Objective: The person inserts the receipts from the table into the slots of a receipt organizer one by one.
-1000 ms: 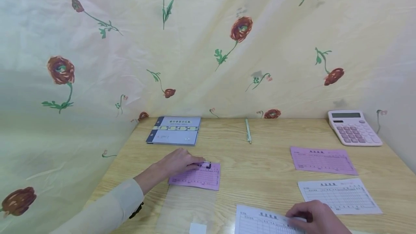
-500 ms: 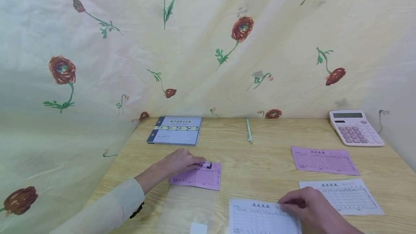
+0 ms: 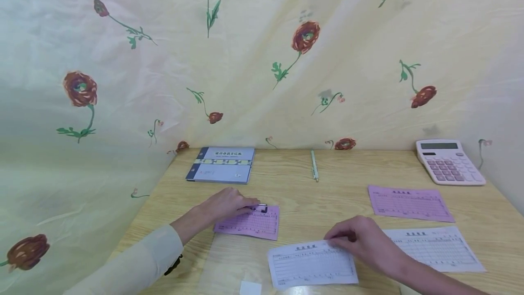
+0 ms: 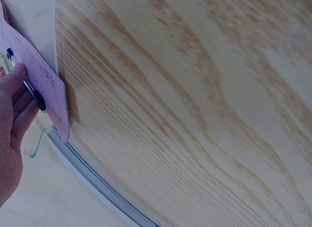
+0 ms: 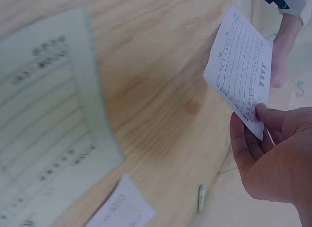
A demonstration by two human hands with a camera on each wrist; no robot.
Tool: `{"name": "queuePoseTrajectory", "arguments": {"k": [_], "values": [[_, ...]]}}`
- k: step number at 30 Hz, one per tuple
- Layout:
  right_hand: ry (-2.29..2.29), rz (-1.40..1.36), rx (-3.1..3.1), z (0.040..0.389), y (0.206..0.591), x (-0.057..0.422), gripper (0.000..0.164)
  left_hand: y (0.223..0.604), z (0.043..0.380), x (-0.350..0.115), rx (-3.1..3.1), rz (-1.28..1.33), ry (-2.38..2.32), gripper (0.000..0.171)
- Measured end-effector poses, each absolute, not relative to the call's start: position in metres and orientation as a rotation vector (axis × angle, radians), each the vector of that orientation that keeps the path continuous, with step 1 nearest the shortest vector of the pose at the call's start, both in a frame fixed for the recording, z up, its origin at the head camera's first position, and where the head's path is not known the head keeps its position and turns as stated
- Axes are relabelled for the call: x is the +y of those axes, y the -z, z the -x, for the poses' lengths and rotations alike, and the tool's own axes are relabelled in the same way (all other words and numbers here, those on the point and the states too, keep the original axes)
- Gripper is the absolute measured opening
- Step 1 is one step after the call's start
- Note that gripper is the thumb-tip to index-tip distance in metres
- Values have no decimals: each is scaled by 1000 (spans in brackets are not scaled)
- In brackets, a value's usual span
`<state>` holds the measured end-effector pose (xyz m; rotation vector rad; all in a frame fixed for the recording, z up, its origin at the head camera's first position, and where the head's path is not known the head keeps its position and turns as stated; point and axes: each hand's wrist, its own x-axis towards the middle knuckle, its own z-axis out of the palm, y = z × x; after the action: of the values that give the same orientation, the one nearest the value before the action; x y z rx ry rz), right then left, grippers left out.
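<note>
My left hand [image 3: 231,204] pinches the metal clip [image 3: 261,208] at the top of a clear clipboard [image 3: 229,263]. A pink printed form [image 3: 249,224] lies under that clip; the hand hides its upper left part. In the left wrist view, the thumb of my left hand [image 4: 12,110] presses on the clip. My right hand [image 3: 360,240] pinches the top right corner of a white printed form [image 3: 313,265], held above the table to the right of the clipboard. The right wrist view shows this white form [image 5: 239,66] tilted between thumb and fingers of my right hand [image 5: 273,154].
On the right lie another white form [image 3: 434,247] and a second pink form [image 3: 409,203]. A calculator [image 3: 450,162] stands at the back right, a pen [image 3: 314,165] at the back middle, a blue account book [image 3: 221,164] at the back left. Behind the table hangs a flowered cloth [image 3: 245,58].
My right hand has lifted the white form and carried it left and farther from me, nearer the clipboard. My left hand has stayed on the clip.
</note>
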<state>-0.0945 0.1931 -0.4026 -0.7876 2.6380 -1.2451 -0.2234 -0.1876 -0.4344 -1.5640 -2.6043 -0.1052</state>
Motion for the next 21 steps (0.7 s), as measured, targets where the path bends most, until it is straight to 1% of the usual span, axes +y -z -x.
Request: {"name": "queuePoseTrajectory", "arguments": {"k": [12,21], "values": [[1310,829,2569,116,389,152,13,434,223,-186,-2635,1553,82,29],[1443,719,2464,137,393,126,7,435,224,-187,-2620,1550,91,28]]}}
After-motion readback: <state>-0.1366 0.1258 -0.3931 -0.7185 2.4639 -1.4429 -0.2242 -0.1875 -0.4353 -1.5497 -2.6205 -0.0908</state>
